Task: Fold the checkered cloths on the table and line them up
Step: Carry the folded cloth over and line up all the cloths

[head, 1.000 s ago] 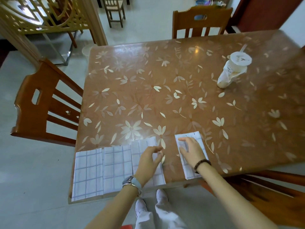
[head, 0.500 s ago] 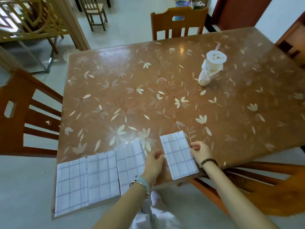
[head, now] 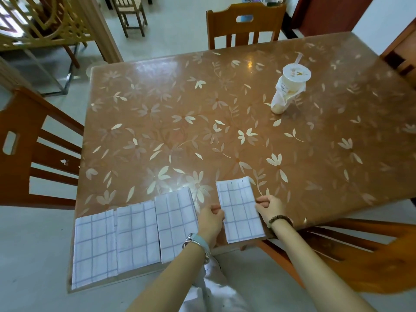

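Note:
Several folded white checkered cloths lie along the near edge of the brown flowered table [head: 247,122]. Three sit side by side at the left: the leftmost cloth [head: 94,248], the second cloth [head: 137,235] and the third cloth [head: 175,224]. A fourth folded cloth [head: 240,210] lies apart to their right. My left hand [head: 210,219] pinches the fourth cloth's left edge, its back partly covering the third cloth's right side. My right hand [head: 270,209] pinches the fourth cloth's right edge.
A lidded drink cup with a straw [head: 288,91] stands at the far right of the table. Wooden chairs stand at the left [head: 29,154], the far side [head: 243,25] and the near right [head: 360,255].
My right hand slid off the top of the fourth cloth to its right edge. My left hand moved to its left edge. Both now pinch the cloth's sides.

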The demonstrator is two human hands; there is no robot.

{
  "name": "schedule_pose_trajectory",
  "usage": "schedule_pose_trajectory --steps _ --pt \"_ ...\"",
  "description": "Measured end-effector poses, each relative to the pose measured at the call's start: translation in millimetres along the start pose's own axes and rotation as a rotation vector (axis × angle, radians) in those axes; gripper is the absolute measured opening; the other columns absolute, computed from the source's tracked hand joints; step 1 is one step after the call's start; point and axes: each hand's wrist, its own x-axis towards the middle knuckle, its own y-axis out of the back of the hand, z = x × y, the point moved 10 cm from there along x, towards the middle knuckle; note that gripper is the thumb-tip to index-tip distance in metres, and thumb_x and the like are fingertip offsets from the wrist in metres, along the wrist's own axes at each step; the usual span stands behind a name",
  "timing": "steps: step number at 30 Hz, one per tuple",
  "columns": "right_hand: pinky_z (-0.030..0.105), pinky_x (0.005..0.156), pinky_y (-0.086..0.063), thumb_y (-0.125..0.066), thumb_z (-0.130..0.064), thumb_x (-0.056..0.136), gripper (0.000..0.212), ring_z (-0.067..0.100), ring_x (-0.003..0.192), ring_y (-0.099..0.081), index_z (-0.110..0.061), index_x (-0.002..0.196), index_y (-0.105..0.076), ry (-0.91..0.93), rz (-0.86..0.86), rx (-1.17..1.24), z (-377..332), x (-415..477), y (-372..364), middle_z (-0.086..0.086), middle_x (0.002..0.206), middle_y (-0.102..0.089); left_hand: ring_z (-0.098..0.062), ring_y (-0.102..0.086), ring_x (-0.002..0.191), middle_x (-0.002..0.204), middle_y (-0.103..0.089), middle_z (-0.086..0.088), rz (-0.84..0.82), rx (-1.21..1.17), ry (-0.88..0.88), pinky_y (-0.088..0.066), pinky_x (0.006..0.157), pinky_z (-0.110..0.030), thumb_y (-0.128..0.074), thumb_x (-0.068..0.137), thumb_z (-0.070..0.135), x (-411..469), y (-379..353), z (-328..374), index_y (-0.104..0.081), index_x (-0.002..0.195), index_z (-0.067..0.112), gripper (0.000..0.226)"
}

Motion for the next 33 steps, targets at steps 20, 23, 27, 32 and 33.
schedule_pose_trajectory --steps 20,23,27,32,33 --pt "0.027 0.072 -0.045 -0.069 -0.012 0.084 0.015 0.017 0.083 -0.058 -0.013 0.098 -0.066 0.089 -0.125 -0.075 -42 -21 -51 -0.008 0.077 -0.059 -0.029 -0.069 0.075 0.074 -0.07 -0.01 0.28 0.198 -0.109 -0.059 0.067 -0.042 -0.051 0.081 -0.001 0 69 0 -0.064 0.083 0.012 0.019" --pt "0.027 0.071 -0.043 -0.069 -0.01 0.084 0.015 0.015 0.079 -0.056 -0.013 0.099 -0.066 0.088 -0.121 -0.085 -44 -20 -54 -0.007 0.076 -0.058 -0.029 -0.068 0.072 0.072 -0.069 -0.01 0.302 0.2 -0.119 -0.059 0.066 -0.041 -0.053 0.078 -0.004 0 74 -1 -0.061 0.078 0.015 0.02" --pt "0.026 0.071 -0.042 -0.068 -0.009 0.084 0.016 0.015 0.079 -0.055 -0.012 0.099 -0.066 0.089 -0.118 -0.086 -45 -19 -54 -0.008 0.076 -0.058 -0.028 -0.067 0.069 0.064 -0.063 -0.002 0.32 0.194 -0.134 -0.058 0.066 -0.043 -0.055 0.076 -0.005 1 77 -6 -0.057 0.073 0.019 0.024" --pt "0.027 0.071 -0.043 -0.069 -0.009 0.083 0.017 0.015 0.079 -0.056 -0.013 0.1 -0.065 0.081 -0.122 -0.092 -44 -18 -56 -0.009 0.076 -0.058 -0.03 -0.067 0.069 0.061 -0.058 0.002 0.324 0.165 -0.146 -0.057 0.067 -0.044 -0.057 0.075 -0.006 0 80 -9 -0.055 0.073 0.02 0.026" --pt "0.027 0.072 -0.043 -0.069 -0.009 0.083 0.017 0.015 0.079 -0.056 -0.013 0.099 -0.065 0.079 -0.121 -0.091 -43 -18 -56 -0.008 0.076 -0.058 -0.03 -0.067 0.069 0.062 -0.059 0.001 0.321 0.161 -0.141 -0.058 0.067 -0.044 -0.057 0.075 -0.006 1 80 -10 -0.055 0.072 0.02 0.027"
